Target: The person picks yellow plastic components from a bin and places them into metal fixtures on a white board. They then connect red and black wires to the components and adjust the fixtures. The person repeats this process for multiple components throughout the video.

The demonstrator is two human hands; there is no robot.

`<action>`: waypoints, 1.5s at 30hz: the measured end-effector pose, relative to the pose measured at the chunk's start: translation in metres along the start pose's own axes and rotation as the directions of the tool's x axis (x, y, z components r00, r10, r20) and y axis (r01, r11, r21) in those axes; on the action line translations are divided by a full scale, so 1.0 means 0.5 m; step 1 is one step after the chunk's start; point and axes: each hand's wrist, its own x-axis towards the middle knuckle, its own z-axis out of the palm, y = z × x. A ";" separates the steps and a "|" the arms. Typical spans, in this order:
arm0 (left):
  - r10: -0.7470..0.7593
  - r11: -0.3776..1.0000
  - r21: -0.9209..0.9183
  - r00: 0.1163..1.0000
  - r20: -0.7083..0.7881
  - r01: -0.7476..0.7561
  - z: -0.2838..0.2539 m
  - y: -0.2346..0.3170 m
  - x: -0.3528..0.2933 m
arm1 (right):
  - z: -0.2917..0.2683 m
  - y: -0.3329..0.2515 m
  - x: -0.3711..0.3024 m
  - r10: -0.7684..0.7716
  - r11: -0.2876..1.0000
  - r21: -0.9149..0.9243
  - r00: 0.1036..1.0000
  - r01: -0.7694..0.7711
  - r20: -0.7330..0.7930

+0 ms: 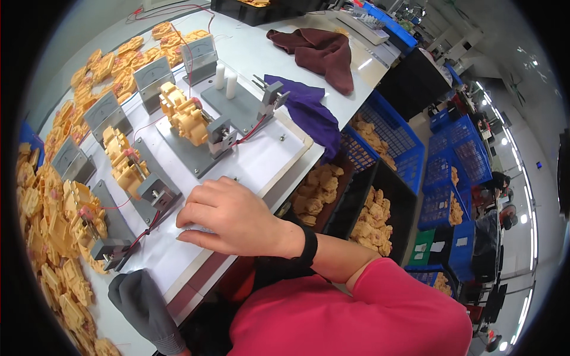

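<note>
Yellow parts [189, 118] sit clamped in grey fixtures [202, 151] on the tabletop [255, 50] while the bare right hand [228, 216] rests curled, empty, on the white board [261, 157], the gloved left hand [142, 308] empty nearby.

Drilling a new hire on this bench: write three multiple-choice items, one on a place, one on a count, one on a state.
1. Where does the right hand rest?
A. on the white board
B. in a blue crate
C. on the maroon cloth
2. How many white cylinders stand on the far grey plate?
A. one
B. two
C. four
3. How is that plate loaded?
A. no yellow parts on it
B. stacked with yellow parts
C. covered by a cloth
Answers: 1 A, its fingers lie on the board; 2 B, a pair stands side by side; 3 A, only its clamp and the cylinders show.
</note>
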 end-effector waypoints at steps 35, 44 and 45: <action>0.278 0.953 0.154 0.955 -0.101 -0.261 -0.011 0.033 0.007 | -0.008 -0.031 0.001 0.077 0.980 0.184 0.997 -0.081 0.025; 0.073 0.977 -0.206 0.996 0.056 -0.060 -0.062 0.034 0.027 | 0.071 -0.131 0.053 0.093 0.803 0.574 0.985 -0.159 0.143; 0.139 0.974 -0.191 0.988 0.069 -0.124 -0.089 0.042 0.049 | 0.089 -0.129 0.054 0.117 0.762 0.619 0.980 -0.191 0.160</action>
